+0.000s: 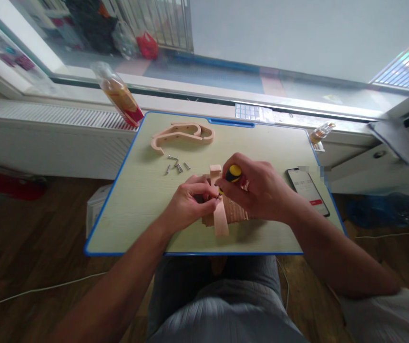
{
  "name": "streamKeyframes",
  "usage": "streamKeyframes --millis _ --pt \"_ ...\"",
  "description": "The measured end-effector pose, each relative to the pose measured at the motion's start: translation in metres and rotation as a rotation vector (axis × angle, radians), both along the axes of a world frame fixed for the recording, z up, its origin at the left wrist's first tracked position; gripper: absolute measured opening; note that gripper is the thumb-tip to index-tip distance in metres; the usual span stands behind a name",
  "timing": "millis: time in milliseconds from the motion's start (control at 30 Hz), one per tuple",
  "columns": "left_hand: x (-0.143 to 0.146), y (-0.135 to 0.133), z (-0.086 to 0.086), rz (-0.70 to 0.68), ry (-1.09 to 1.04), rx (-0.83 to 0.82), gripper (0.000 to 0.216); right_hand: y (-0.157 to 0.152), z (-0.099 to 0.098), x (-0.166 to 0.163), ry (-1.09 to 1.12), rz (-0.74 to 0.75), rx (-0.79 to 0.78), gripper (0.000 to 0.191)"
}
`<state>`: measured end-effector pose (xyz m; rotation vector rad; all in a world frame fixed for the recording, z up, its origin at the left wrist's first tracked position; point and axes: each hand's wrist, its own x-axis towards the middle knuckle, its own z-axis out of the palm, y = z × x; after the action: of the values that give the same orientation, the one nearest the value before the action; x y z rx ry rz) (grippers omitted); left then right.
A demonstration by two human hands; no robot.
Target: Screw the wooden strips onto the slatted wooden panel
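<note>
My right hand (pixel 252 186) grips a screwdriver (pixel 233 173) with a yellow and black handle, its tip angled down to the left. Thumb and fingers of my left hand (pixel 198 197) are pinched together beside that tip, on something too small to make out, perhaps hidden by the fingertips. Under both hands lies a pale curved wooden strip (pixel 220 221), across a brown ridged wooden piece (pixel 236 212). Several loose screws (pixel 178 167) lie left of the work. Farther back rest more curved wooden pieces (pixel 183 135) with holes in them.
A small table (pixel 129 214) with a blue edge carries the work. A phone (pixel 308 192) lies at its right side. Beyond the back edge, a bottle (pixel 120 97) stands at left by the window, and another bottle (pixel 321 133) at right. White cables run along the floor.
</note>
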<state>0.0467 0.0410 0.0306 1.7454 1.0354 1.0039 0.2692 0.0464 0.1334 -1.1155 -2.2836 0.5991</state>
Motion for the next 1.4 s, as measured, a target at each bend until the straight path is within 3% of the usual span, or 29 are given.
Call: streamKeyframes --millis 167,567,1000,1167,1400 --pt "0.001 -0.002 0.002 0.017 0.027 0.002 0.008 0.0 0.012 -0.004 -0.11 0.036 -0.012 0.022" --pt "0.003 -0.004 0.002 0.054 0.082 0.001 0.008 0.002 0.016 -0.012 -0.148 0.079 -0.029 0.014" --pt "0.006 -0.009 0.0 0.093 0.05 0.016 0.011 -0.002 0.004 -0.013 -0.146 -0.077 0.028 0.025" --pt "0.013 -0.017 0.002 0.172 0.073 0.049 0.01 -0.001 -0.008 -0.02 -0.078 -0.11 0.136 0.028" --pt "0.016 -0.019 -0.001 0.199 0.079 0.057 0.013 -0.003 -0.016 -0.023 0.071 -0.159 0.041 0.033"
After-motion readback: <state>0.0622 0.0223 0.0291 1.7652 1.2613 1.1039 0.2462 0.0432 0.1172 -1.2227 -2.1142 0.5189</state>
